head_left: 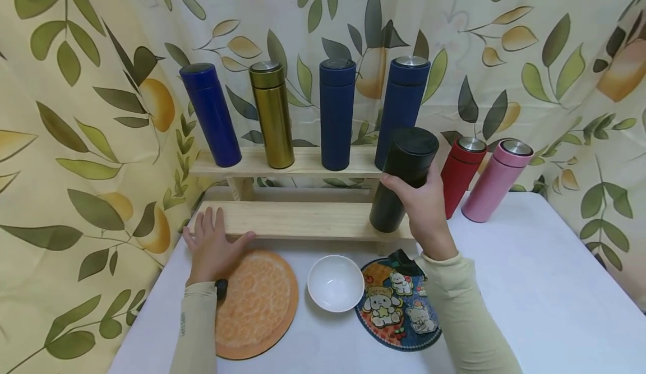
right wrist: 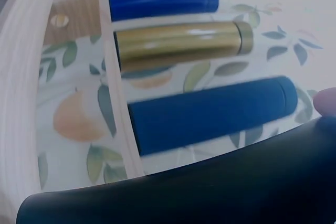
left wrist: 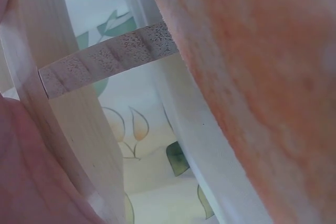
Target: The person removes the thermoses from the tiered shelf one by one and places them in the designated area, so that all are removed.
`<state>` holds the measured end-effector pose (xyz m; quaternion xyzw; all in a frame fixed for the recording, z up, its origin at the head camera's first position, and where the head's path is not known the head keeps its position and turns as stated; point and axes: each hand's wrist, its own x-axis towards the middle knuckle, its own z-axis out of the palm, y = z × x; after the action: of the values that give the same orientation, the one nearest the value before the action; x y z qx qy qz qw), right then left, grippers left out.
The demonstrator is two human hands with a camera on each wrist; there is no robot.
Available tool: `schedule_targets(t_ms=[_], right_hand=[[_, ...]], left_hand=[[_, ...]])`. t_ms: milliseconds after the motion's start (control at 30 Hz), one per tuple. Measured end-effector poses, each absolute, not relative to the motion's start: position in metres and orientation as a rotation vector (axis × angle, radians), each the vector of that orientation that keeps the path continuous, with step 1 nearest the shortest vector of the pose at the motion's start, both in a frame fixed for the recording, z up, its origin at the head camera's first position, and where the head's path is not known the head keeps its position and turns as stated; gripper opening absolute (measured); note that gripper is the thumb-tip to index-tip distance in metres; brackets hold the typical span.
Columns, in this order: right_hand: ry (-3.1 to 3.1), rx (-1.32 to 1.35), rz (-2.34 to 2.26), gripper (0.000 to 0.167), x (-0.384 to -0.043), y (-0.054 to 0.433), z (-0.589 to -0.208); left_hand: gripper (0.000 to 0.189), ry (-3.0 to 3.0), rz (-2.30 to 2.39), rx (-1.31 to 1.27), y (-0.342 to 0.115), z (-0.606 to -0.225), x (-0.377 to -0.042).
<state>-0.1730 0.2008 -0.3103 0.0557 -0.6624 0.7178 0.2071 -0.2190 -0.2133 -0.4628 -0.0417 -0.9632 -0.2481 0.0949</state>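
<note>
Pale-green fabric sleeve, lower left of frame; left hand unclenched, fingers spread on left end of two-step pale wooden shelf. Round orange mat, lower left of centre; glossy white round bowl, lower centre. Matte black cylindrical flask, right of centre, grasped by right hand over shelf's right end; contact unclear.

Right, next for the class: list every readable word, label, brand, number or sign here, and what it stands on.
No text can be read with certainty.
Pale green fabric left sleeve: a short line of dark lettering, too small and blurred to quote.
Black cylindrical bottle, round blue cartoon-patterned mat: no lettering visible.
</note>
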Motion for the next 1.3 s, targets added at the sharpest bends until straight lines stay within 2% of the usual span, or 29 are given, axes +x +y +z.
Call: schedule_targets(t_ms=[667, 1100, 1300], right_hand=[[-1.745, -0.014, 1.893, 0.074, -0.156, 0.279, -0.318], [-1.814, -0.194, 1.888, 0.084, -0.146, 0.328, -0.334], [-1.733, -0.239, 1.943, 0.082, -0.142, 0.352, -0.336]], left_hand=[[0.118, -2.832, -0.732, -0.142, -0.212, -0.462, -0.219], [0.116, -2.829, -0.719, -0.127, -0.217, -0.465, -0.218], [0.116, -2.819, -0.731, -0.137, -0.215, -0.466, -0.219]])
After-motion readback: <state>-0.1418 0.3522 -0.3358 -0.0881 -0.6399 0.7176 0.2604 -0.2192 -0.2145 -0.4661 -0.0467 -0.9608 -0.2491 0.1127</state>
